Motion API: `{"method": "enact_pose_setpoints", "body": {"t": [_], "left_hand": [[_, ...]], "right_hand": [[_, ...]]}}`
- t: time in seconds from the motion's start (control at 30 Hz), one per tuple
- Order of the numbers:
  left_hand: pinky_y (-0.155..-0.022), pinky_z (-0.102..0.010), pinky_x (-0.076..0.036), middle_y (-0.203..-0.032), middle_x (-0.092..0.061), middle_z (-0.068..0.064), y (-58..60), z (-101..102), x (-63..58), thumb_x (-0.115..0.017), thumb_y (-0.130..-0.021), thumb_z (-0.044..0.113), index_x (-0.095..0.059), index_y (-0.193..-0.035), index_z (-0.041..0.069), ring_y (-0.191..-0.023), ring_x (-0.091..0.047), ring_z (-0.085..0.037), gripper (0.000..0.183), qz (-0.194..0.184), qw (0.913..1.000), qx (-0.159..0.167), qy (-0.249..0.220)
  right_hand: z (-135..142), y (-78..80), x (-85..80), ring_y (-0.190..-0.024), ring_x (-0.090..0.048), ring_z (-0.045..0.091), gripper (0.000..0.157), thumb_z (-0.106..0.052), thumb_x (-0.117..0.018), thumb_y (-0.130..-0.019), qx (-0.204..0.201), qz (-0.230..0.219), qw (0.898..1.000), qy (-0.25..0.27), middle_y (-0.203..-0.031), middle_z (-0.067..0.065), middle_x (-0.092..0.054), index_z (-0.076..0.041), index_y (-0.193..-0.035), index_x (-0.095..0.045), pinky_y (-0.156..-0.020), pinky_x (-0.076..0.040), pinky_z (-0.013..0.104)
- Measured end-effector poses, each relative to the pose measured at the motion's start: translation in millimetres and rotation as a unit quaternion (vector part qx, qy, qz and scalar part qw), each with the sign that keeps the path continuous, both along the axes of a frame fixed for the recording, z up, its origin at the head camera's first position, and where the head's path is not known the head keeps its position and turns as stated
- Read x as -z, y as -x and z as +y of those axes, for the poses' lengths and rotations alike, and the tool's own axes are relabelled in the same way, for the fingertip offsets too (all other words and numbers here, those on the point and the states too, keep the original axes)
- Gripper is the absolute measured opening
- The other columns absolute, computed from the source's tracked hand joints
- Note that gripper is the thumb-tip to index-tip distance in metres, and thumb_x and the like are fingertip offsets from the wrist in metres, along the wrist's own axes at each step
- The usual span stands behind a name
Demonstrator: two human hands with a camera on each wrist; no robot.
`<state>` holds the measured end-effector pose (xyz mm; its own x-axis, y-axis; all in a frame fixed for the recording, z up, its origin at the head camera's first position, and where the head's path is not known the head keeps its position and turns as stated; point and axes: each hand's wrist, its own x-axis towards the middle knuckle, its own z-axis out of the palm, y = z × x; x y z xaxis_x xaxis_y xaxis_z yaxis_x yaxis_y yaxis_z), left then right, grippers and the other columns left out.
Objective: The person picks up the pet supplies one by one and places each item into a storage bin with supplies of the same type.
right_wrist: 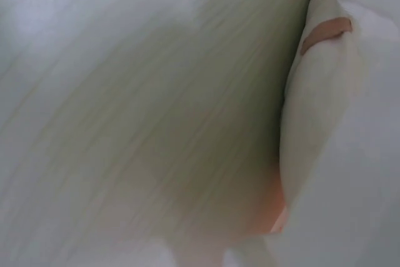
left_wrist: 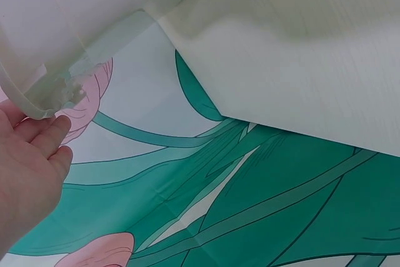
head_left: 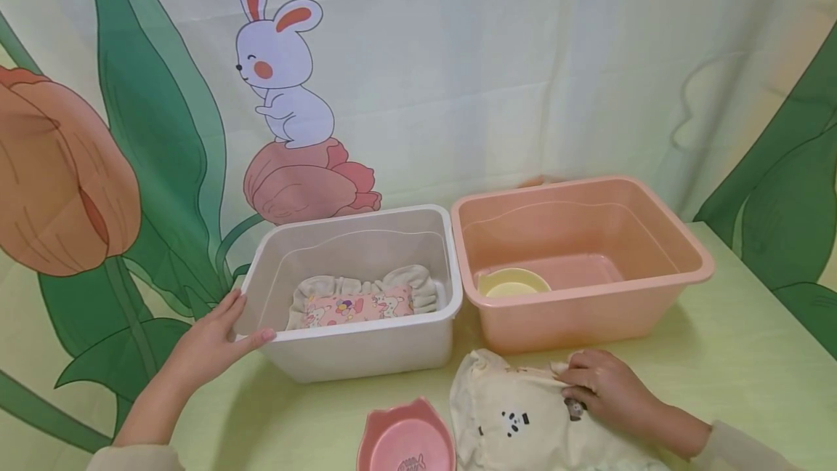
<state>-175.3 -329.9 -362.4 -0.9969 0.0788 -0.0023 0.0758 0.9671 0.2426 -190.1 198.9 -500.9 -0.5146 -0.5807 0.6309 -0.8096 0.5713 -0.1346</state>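
Note:
At the front left corner of the white plastic bin point(head_left: 366, 351), my left hand point(head_left: 212, 336) grips the rim, thumb along the front edge. Its fingers point(left_wrist: 47, 139) show under the rim in the left wrist view. My right hand point(head_left: 611, 391) pinches the upper edge of a soft, puffy cream cloth piece point(head_left: 516, 413) printed with animal faces, lying on the table. The right wrist view shows only part of this cloth, partly behind a pale blurred shape. Inside the white bin lies a pink printed cushion point(head_left: 360, 305) with a cream ruffle.
Right of the white bin stands a peach plastic bin point(head_left: 575, 318) holding a yellow bowl point(head_left: 516, 280). A pink cat-eared bowl point(head_left: 405, 435) with a fishbone print sits at the table's front, left of the cloth. Behind the pale green table point(head_left: 281, 427) hangs a printed curtain point(head_left: 458, 78).

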Motion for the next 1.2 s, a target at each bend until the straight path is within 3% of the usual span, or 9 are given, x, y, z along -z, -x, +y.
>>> {"method": "enact_pose_setpoints", "body": {"t": [0.47,0.9,1.2], "left_hand": [[-0.088,-0.065,-0.029,-0.145,-0.013,-0.025,-0.8,1,-0.7,-0.048,-0.082,0.056,-0.018,-0.138,-0.004,-0.121,-0.027,-0.052,0.088,-0.006,1.0000,-0.004,-0.003],[-0.088,-0.065,-0.029,-0.144,-0.013,-0.025,-0.1,1,-0.2,-0.048,-0.082,0.056,-0.018,-0.138,-0.004,-0.121,-0.027,-0.052,0.088,-0.003,1.0000,-0.004,-0.002],[-0.088,-0.064,-0.029,-0.144,-0.014,-0.026,-1.4,3,-1.7,-0.048,-0.082,0.056,-0.019,-0.138,-0.005,-0.121,-0.027,-0.052,0.088,-0.001,1.0000,-0.002,-0.004]], "right_hand": [[-1,-3.5,-8.5,-0.067,-0.046,0.003,0.024,-0.015,-0.077,-0.057,-0.004,-0.002,1.000,0.014,-0.075,-0.011,-0.056,-0.015,-0.080,-0.072,-0.061,-0.035,0.013],[-3,-7.2,-26.1,-0.069,-0.046,0.003,0.021,-0.014,-0.077,-0.057,-0.003,0.000,1.000,0.019,-0.076,-0.010,-0.057,-0.014,-0.078,-0.072,-0.061,-0.036,0.011],[-5,-9.4,-39.6,-0.067,-0.044,0.002,0.024,-0.012,-0.076,-0.059,-0.027,-0.002,0.999,0.025,-0.075,-0.009,-0.057,-0.010,-0.082,-0.073,-0.058,-0.034,0.009]]}}
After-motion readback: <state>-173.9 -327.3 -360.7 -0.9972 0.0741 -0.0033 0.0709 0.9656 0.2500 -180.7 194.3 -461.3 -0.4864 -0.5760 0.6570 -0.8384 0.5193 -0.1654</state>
